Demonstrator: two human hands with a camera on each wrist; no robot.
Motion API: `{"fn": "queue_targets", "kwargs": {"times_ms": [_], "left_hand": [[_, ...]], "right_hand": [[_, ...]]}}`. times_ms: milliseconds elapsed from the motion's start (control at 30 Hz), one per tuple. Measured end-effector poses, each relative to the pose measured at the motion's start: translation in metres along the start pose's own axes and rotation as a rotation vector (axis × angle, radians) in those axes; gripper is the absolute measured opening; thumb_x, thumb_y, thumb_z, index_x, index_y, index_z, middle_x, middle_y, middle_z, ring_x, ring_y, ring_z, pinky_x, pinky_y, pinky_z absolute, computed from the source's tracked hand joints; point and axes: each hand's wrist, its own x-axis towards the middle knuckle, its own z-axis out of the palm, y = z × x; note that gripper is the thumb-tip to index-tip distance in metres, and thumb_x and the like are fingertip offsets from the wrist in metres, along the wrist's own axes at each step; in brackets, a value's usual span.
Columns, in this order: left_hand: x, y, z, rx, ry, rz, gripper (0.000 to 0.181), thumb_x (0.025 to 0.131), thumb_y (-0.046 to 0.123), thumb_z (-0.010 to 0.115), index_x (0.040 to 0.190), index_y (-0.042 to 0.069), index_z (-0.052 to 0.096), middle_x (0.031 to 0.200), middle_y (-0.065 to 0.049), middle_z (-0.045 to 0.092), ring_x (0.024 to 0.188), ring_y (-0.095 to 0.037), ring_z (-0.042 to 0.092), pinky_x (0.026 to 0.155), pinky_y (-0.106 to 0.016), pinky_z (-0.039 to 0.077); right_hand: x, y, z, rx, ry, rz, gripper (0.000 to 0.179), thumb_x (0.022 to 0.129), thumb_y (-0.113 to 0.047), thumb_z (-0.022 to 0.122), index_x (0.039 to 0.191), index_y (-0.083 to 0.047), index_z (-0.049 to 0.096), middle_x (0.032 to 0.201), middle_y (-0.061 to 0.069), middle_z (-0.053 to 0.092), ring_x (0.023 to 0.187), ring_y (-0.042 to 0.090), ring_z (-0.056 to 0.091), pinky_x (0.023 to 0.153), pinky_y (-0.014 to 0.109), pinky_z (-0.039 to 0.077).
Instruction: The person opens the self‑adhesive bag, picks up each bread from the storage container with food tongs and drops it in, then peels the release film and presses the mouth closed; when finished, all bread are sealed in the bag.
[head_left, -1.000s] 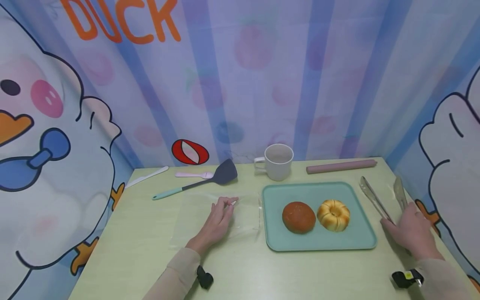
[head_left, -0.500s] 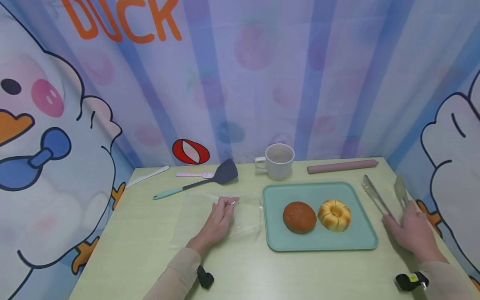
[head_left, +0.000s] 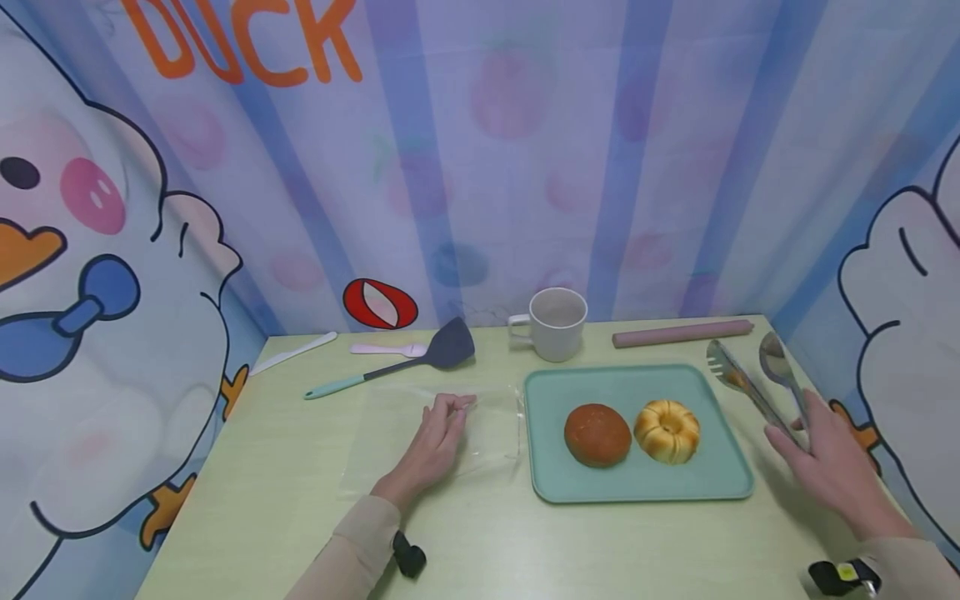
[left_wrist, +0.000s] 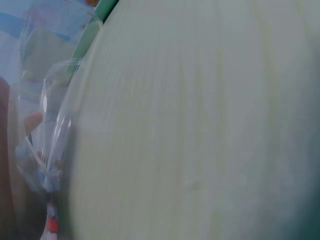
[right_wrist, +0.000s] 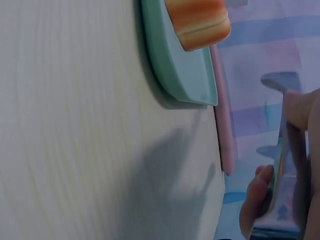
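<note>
In the head view my left hand (head_left: 433, 442) pinches a clear plastic bag (head_left: 495, 437) lying on the table left of the tray. The left wrist view shows the bag's (left_wrist: 55, 120) film standing up around a fingertip. At the right side, my right hand (head_left: 834, 458) grips metal tongs (head_left: 759, 402) with the two arms spread apart and nothing between them. Their heads point away from me, beyond the tray's right edge. On the light green tray (head_left: 637, 492) sit a round brown bun (head_left: 597, 436) and a golden ridged bread (head_left: 667, 431).
Behind the tray stands a white mug (head_left: 557, 325), with a mauve rolling pin (head_left: 682, 333) to its right. Back left lie a dark spatula (head_left: 450, 346), a pink fork (head_left: 386, 350) and a white knife (head_left: 294, 353). A printed curtain (head_left: 510, 167) closes off the back.
My right hand has lifted and turned the tongs, so their heads face differently and sit slightly left and higher in the view. The left hand, bag and breads have stayed put.
</note>
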Motion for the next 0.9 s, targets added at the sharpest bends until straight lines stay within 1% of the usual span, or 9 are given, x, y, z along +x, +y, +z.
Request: {"fn": "queue_targets", "kwargs": {"times_ms": [33, 133, 200, 300, 367, 467, 667, 800, 900], "left_hand": [[0.0, 0.0, 0.0, -0.002, -0.001, 0.001, 0.019, 0.116, 0.027, 0.035, 0.12, 0.012, 0.046, 0.15, -0.009, 0.06, 0.15, -0.033, 0.043, 0.126, -0.068, 0.0], [0.0, 0.0, 0.0, -0.005, 0.0, 0.004, 0.019, 0.116, 0.027, 0.036, 0.12, 0.012, 0.046, 0.15, -0.01, 0.06, 0.15, -0.034, 0.043, 0.125, -0.069, -0.001], [0.0, 0.001, 0.0, -0.006, 0.003, 0.007, 0.019, 0.116, 0.027, 0.036, 0.12, 0.011, 0.046, 0.15, -0.011, 0.06, 0.149, -0.035, 0.044, 0.125, -0.069, -0.001], [0.0, 0.001, 0.0, -0.007, 0.006, 0.014, 0.018, 0.116, 0.026, 0.037, 0.119, 0.011, 0.046, 0.15, -0.012, 0.06, 0.149, -0.035, 0.045, 0.124, -0.07, -0.001], [0.0, 0.001, 0.0, -0.008, 0.007, 0.022, 0.018, 0.116, 0.025, 0.036, 0.119, 0.01, 0.046, 0.149, -0.013, 0.06, 0.148, -0.037, 0.045, 0.123, -0.072, -0.001], [0.001, 0.001, 0.0, -0.007, 0.007, 0.022, 0.018, 0.116, 0.026, 0.036, 0.118, 0.011, 0.045, 0.149, -0.013, 0.06, 0.148, -0.036, 0.045, 0.123, -0.073, -0.001], [0.0, 0.003, 0.0, -0.009, -0.001, 0.008, 0.018, 0.116, 0.028, 0.035, 0.118, 0.012, 0.044, 0.15, -0.012, 0.06, 0.149, -0.034, 0.045, 0.124, -0.07, -0.002], [0.0, 0.004, 0.0, 0.002, -0.008, -0.001, 0.018, 0.116, 0.027, 0.034, 0.118, 0.012, 0.044, 0.15, -0.011, 0.06, 0.15, -0.034, 0.043, 0.125, -0.069, -0.002], [0.0, 0.004, 0.0, 0.003, -0.009, 0.001, 0.02, 0.116, 0.027, 0.034, 0.119, 0.01, 0.044, 0.15, -0.011, 0.06, 0.15, -0.035, 0.042, 0.125, -0.069, -0.002]], "right_hand": [[0.0, -0.001, -0.001, 0.002, 0.001, -0.02, 0.06, 0.105, -0.033, 0.063, 0.139, 0.012, 0.041, 0.106, 0.036, 0.061, 0.08, 0.043, 0.061, 0.055, 0.045, 0.046], [-0.001, -0.005, -0.004, 0.006, -0.013, -0.08, 0.053, 0.105, -0.032, 0.062, 0.138, 0.007, 0.045, 0.104, 0.028, 0.064, 0.07, 0.023, 0.054, 0.053, 0.032, 0.038], [-0.003, -0.008, -0.005, 0.009, -0.031, -0.118, 0.054, 0.105, -0.031, 0.063, 0.142, 0.004, 0.046, 0.104, 0.023, 0.066, 0.064, 0.012, 0.048, 0.051, 0.029, 0.035], [-0.007, -0.012, -0.006, 0.014, -0.075, -0.161, 0.064, 0.103, -0.029, 0.067, 0.152, 0.004, 0.041, 0.107, 0.019, 0.067, 0.059, 0.002, 0.042, 0.05, 0.026, 0.036], [-0.01, -0.015, -0.006, 0.022, -0.119, -0.164, 0.071, 0.103, -0.029, 0.068, 0.157, 0.005, 0.036, 0.11, 0.017, 0.066, 0.059, 0.001, 0.041, 0.05, 0.025, 0.037], [-0.014, -0.018, -0.004, 0.053, -0.172, -0.164, 0.074, 0.103, -0.029, 0.07, 0.159, 0.003, 0.034, 0.111, 0.013, 0.066, 0.056, 0.002, 0.039, 0.049, 0.025, 0.038], [-0.019, -0.018, -0.001, 0.105, -0.201, -0.227, 0.073, 0.099, -0.025, 0.075, 0.158, 0.0, 0.04, 0.106, 0.004, 0.066, 0.05, 0.0, 0.039, 0.046, 0.024, 0.039], [-0.02, -0.018, 0.001, 0.138, -0.226, -0.271, 0.072, 0.097, -0.021, 0.077, 0.156, 0.001, 0.043, 0.104, 0.003, 0.065, 0.05, -0.001, 0.039, 0.047, 0.023, 0.04], [-0.019, -0.018, 0.001, 0.15, -0.235, -0.283, 0.072, 0.095, -0.021, 0.079, 0.155, 0.0, 0.045, 0.103, 0.002, 0.065, 0.05, -0.002, 0.039, 0.048, 0.023, 0.041]]}}
